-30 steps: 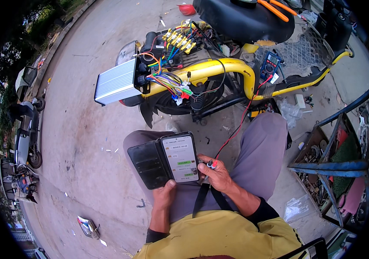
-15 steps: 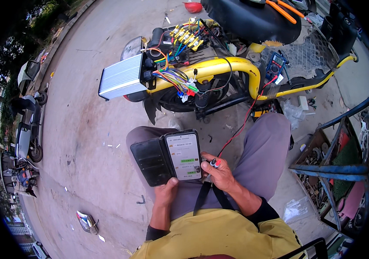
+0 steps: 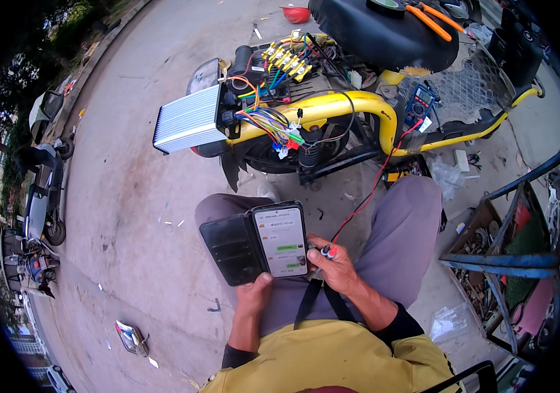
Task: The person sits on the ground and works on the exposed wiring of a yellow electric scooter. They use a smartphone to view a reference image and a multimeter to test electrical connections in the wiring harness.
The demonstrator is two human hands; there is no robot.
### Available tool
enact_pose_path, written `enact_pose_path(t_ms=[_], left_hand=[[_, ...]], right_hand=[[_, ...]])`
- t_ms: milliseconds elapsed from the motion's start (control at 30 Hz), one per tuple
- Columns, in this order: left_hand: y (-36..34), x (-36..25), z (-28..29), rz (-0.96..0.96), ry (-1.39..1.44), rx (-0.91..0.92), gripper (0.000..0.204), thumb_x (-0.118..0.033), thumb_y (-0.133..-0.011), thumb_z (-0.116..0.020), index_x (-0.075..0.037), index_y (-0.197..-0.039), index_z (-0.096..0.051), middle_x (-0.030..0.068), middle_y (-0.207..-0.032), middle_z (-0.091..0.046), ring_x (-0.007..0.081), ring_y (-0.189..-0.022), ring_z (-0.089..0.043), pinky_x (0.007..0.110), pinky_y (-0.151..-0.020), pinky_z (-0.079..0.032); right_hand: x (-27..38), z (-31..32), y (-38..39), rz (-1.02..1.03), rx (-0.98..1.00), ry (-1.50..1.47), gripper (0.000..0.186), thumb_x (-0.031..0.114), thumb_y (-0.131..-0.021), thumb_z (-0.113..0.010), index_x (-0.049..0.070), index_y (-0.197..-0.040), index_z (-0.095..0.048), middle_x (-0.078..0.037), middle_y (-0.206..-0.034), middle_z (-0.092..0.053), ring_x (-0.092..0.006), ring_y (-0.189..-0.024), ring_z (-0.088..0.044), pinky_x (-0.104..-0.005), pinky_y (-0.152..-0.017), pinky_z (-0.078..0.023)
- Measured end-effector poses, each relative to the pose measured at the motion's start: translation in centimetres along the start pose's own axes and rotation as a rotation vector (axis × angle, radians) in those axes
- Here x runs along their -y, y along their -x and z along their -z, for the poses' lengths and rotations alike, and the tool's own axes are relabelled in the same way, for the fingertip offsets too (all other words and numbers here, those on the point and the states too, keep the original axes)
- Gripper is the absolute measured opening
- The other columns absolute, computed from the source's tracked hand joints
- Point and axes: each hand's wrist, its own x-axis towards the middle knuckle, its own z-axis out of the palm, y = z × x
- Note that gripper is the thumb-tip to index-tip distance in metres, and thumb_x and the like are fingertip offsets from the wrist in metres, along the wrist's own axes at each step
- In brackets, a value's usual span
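Note:
My left hand (image 3: 252,296) grips the lower edge of a smartphone (image 3: 282,242) in an opened black flip case (image 3: 229,249). Its lit screen shows a chat with green bubbles. Close to the phone's right edge, my right hand (image 3: 337,267) is closed around multimeter probes (image 3: 325,251), red and black at their ends. From them a red lead (image 3: 373,200) runs up to a blue multimeter (image 3: 420,103) on the footboard of a yellow-framed scooter (image 3: 332,105). A finned silver controller box (image 3: 190,121) rests at the scooter's left end, with loose coloured wires (image 3: 273,126) coming out.
Orange-handled pliers (image 3: 429,23) lie on the black seat (image 3: 385,39). At right stands a blue metal frame rack (image 3: 509,260) with tools and scraps. A red bowl-like object (image 3: 295,14) sits far off. Parked scooters (image 3: 44,196) line the left side.
The scooter and ground appear shifted slightly down and to the right in the picture. Both hands keep the same hold on the phone and probes.

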Motion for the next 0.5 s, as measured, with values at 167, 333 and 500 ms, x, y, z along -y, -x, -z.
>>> enact_pose_path(t_ms=[167, 333, 500], left_hand=[[-0.03, 0.07, 0.10, -0.003, -0.008, -0.003, 0.068, -0.011, -0.091, -0.079, -0.003, -0.151, -0.049, 0.0107, -0.145, -0.060, 0.0303, -0.133, -0.057, 0.047, -0.115, -0.043], [-0.09, 0.22, -0.07, -0.014, -0.003, -0.001, 0.068, -0.011, -0.091, -0.079, -0.002, -0.151, -0.048, 0.0114, -0.146, -0.059, 0.0301, -0.133, -0.058, 0.047, -0.114, -0.044], [-0.48, -0.09, 0.01, 0.014, -0.021, 0.022, 0.070, -0.013, -0.090, -0.080, -0.002, -0.152, -0.047, 0.0126, -0.146, -0.059, 0.0311, -0.133, -0.058, 0.048, -0.114, -0.045]], right_hand=[[-0.09, -0.13, -0.05, 0.033, 0.001, -0.018, 0.053, 0.029, -0.106, -0.064, -0.006, -0.145, -0.056, -0.003, -0.108, -0.069, -0.0070, -0.082, -0.058, -0.0243, -0.070, -0.047], [0.57, -0.62, -0.02, 0.074, -0.022, 0.024, 0.045, 0.034, -0.108, -0.061, 0.001, -0.138, -0.063, 0.005, -0.090, -0.060, -0.0039, -0.076, -0.049, -0.0217, -0.067, -0.041], [-0.27, -0.11, -0.07, 0.073, -0.053, 0.090, 0.045, 0.035, -0.107, -0.063, 0.000, -0.135, -0.064, 0.004, -0.089, -0.061, -0.0054, -0.076, -0.051, -0.0229, -0.067, -0.043]])
